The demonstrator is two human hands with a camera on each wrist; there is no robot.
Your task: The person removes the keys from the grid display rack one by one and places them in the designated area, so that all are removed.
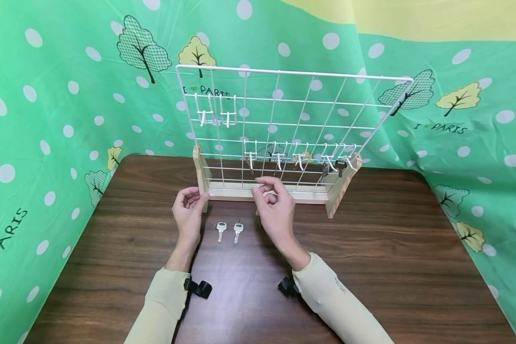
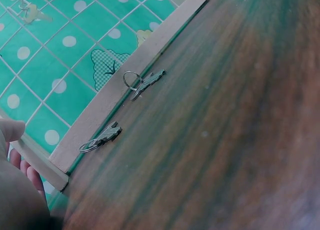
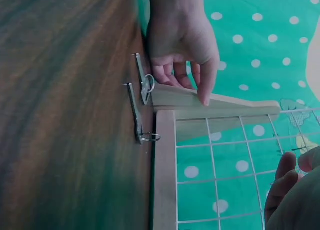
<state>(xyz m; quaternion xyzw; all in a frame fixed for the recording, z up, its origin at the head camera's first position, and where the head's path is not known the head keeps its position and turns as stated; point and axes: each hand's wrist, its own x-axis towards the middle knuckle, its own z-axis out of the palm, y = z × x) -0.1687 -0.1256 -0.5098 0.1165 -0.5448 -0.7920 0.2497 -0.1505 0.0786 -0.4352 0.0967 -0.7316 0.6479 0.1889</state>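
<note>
My left hand (image 1: 188, 212) grips the left wooden side piece (image 1: 200, 174) of a white wire grid rack (image 1: 279, 100), thumb on one face and fingers on the other. In front of the rack's base, my right hand (image 1: 277, 208) is raised with loosely bent fingers. Its thumb and forefinger are apart, and nothing shows between them. Just beyond those fingertips, a key (image 1: 251, 165) hangs from a white hook (image 1: 250, 155). Two silver keys with rings, a left key (image 1: 221, 231) and a right key (image 1: 238, 232), lie on the table between the hands.
More white hooks line the rack's lower row, with darker keys (image 1: 340, 166) hanging at the right end. Two bare hooks (image 1: 215, 117) hang at upper left. The rack's wooden base bar (image 1: 227, 193) stands on the dark wood table (image 1: 391, 267), before a green dotted cloth (image 1: 60, 95).
</note>
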